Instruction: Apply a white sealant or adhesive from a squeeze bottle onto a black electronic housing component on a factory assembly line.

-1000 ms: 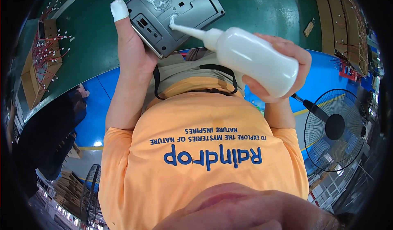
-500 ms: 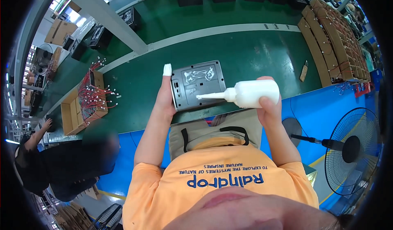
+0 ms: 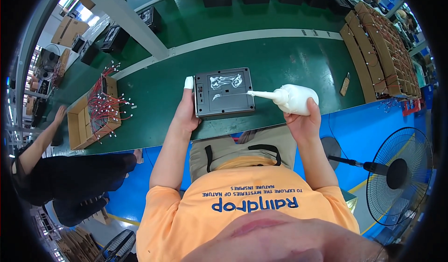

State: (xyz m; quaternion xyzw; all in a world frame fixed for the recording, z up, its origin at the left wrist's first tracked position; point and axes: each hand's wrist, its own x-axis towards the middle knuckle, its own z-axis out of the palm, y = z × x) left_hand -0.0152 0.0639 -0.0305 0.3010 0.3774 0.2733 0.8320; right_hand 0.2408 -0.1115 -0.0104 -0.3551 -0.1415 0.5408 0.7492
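Centrally, the left hand (image 3: pixel 187 112), fingers clamped, holds a dark device (image 3: pixel 228 99) by its left edge over the green table (image 3: pixel 298 71). The right hand (image 3: pixel 304 123), fingers clamped, holds a white bottle (image 3: pixel 297 98), nozzle (image 3: pixel 267 94) at the device's right edge.

green workbench (image 3: pixel 158 89) – blue floor (image 3: pixel 357 127) – grey post (image 3: pixel 125 19) left, black fan (image 3: pixel 396 174) right

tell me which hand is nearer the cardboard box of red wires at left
Left. The left hand is right of the box, gripping the dark device; the right hand is farther right, holding the white bottle.
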